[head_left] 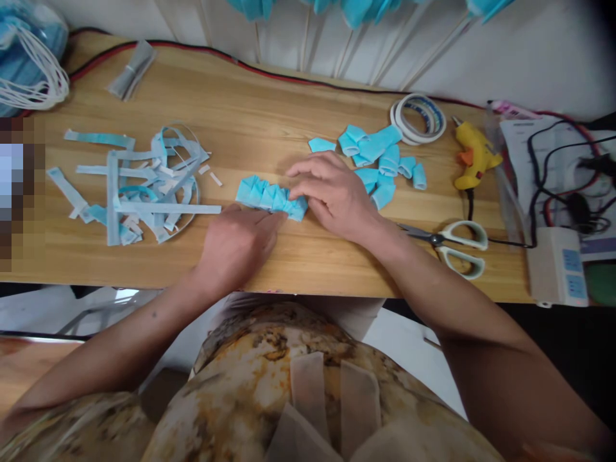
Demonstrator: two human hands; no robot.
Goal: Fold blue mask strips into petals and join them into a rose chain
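A row of folded light-blue fabric petals (269, 194) lies on the wooden table (289, 256) in front of me. My left hand (237, 244) rests knuckles-up just below the row, fingers curled and pinching its lower right edge. My right hand (332, 192) lies over the row's right end, its fingers pressed down on the last petals. Just beyond my right hand sits a heap of loose rolled blue petals (380, 160).
A pile of blue and white cut strips (139, 186) lies at left. A tape roll (418, 118), a yellow glue gun (474, 157), scissors (452, 244) and a power strip (558, 266) with cables are at right. A bag of masks (26, 54) sits at the far left corner.
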